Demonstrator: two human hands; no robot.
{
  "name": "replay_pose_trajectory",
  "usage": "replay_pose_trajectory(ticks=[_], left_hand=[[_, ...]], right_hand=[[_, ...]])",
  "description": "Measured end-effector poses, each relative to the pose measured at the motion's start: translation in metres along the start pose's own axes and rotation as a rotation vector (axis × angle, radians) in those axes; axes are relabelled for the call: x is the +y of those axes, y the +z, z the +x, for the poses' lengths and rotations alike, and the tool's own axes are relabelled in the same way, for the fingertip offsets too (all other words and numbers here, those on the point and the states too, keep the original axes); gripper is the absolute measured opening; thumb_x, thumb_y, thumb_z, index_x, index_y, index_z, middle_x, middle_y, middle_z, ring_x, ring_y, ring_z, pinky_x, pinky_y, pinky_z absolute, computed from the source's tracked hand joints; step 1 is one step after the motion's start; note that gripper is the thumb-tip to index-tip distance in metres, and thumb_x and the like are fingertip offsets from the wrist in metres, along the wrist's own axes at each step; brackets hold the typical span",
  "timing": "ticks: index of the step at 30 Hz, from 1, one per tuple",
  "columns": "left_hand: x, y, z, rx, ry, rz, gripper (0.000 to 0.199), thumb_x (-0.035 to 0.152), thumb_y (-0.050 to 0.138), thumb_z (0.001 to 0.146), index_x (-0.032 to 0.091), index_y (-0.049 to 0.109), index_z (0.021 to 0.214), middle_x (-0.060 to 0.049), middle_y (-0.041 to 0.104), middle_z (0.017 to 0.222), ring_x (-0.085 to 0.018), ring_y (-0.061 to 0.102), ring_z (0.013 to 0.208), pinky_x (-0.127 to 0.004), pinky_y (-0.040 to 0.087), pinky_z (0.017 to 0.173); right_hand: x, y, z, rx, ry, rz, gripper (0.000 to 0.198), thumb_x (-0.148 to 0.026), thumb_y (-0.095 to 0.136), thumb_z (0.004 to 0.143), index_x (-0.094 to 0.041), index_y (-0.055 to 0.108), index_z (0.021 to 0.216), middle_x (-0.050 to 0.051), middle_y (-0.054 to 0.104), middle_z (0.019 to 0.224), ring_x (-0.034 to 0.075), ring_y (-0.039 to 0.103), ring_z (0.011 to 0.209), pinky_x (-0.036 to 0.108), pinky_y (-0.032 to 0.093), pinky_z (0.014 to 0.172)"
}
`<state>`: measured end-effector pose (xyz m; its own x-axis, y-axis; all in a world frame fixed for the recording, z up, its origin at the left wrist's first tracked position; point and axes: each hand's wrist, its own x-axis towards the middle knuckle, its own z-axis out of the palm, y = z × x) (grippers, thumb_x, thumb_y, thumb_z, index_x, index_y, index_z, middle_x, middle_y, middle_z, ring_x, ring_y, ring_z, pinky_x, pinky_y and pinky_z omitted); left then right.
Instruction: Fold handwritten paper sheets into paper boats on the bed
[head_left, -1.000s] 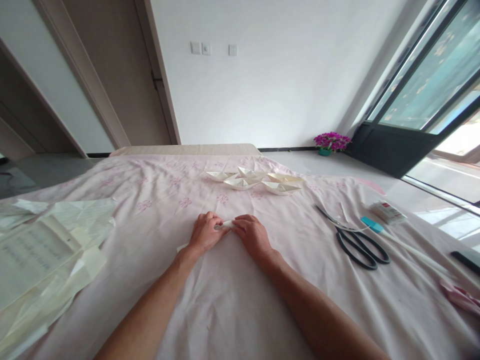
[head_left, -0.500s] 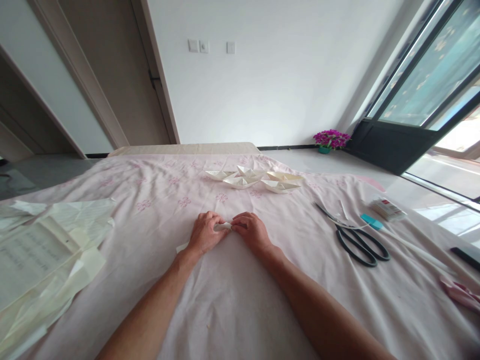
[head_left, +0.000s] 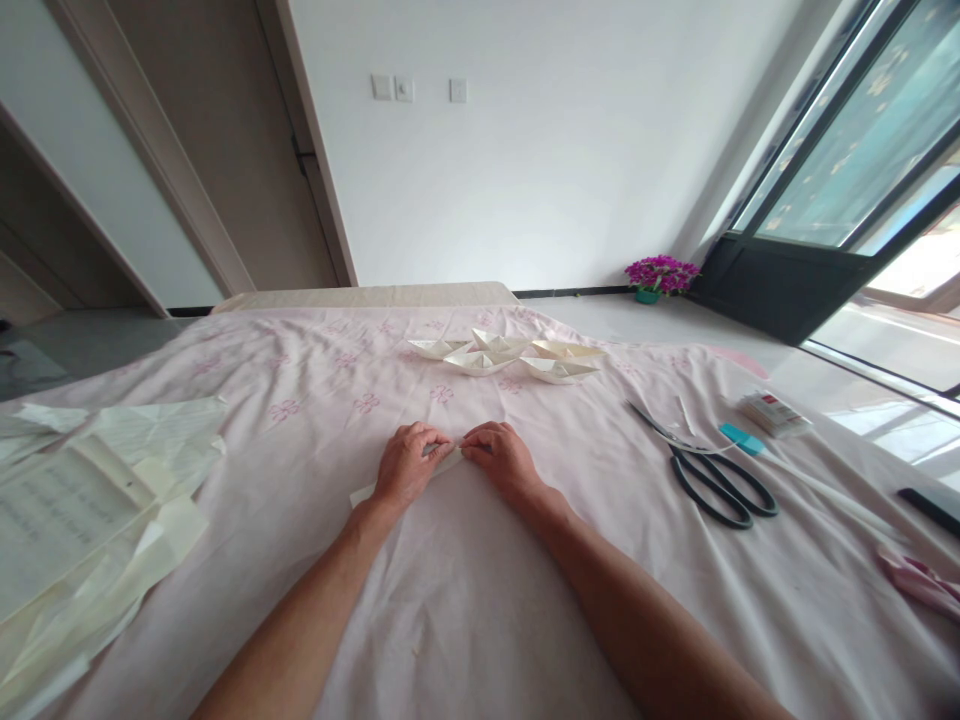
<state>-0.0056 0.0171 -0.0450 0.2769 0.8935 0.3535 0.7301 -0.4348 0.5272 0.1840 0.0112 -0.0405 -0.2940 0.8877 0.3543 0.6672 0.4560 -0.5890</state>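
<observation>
My left hand [head_left: 407,462] pinches a folded piece of pale paper [head_left: 448,462] low over the pink cloth. Across from it, my right hand [head_left: 501,456] has its thumb and fingers closed on the paper's right end. A corner of the paper sticks out on the left by my left wrist; most of the rest is hidden beneath the left hand. Beyond both hands, several folded paper boats [head_left: 491,355] stand grouped on the cloth.
Loose printed sheets [head_left: 67,500] lie at the left. At the right are black-handled scissors [head_left: 720,485], a turquoise-ended item [head_left: 742,438], a small packet [head_left: 774,412] and a dark object [head_left: 930,515]. The flowered pink cloth [head_left: 465,620] has creases.
My fingers have shifted slightly on the paper, and its edge between the hands now lies flatter. The whole view has moved a little.
</observation>
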Motion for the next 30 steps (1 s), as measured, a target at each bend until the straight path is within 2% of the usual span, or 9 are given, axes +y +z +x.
replay_pose_trajectory(ticks=[6, 12, 30], left_hand=[[0.002, 0.0, 0.0, -0.003, -0.035, 0.075, 0.02, 0.038, 0.055, 0.085, 0.024, 0.069, 0.082, -0.003, 0.066, 0.094, -0.019, 0.058, 0.093, -0.031, 0.043, 0.087], [0.008, 0.0, 0.002, -0.014, -0.048, 0.185, 0.02, 0.034, 0.055, 0.085, 0.023, 0.068, 0.075, -0.004, 0.064, 0.095, -0.02, 0.058, 0.09, -0.032, 0.043, 0.083], [0.015, 0.002, 0.005, -0.016, -0.114, 0.322, 0.018, 0.032, 0.053, 0.084, 0.023, 0.067, 0.076, -0.004, 0.062, 0.096, -0.02, 0.057, 0.086, -0.03, 0.041, 0.079]], right_hand=[[0.001, 0.001, 0.0, -0.018, 0.016, -0.1, 0.01, -0.024, 0.061, 0.084, -0.021, 0.07, 0.082, 0.002, 0.068, 0.096, 0.016, 0.057, 0.091, 0.029, 0.038, 0.087], [-0.002, 0.001, -0.001, -0.03, 0.02, -0.195, 0.016, -0.028, 0.054, 0.09, -0.021, 0.067, 0.083, 0.004, 0.062, 0.103, 0.017, 0.051, 0.098, 0.031, 0.035, 0.089], [-0.011, 0.007, -0.002, -0.003, 0.147, -0.332, 0.017, -0.031, 0.052, 0.089, -0.018, 0.062, 0.083, 0.008, 0.055, 0.106, 0.021, 0.044, 0.098, 0.033, 0.032, 0.088]])
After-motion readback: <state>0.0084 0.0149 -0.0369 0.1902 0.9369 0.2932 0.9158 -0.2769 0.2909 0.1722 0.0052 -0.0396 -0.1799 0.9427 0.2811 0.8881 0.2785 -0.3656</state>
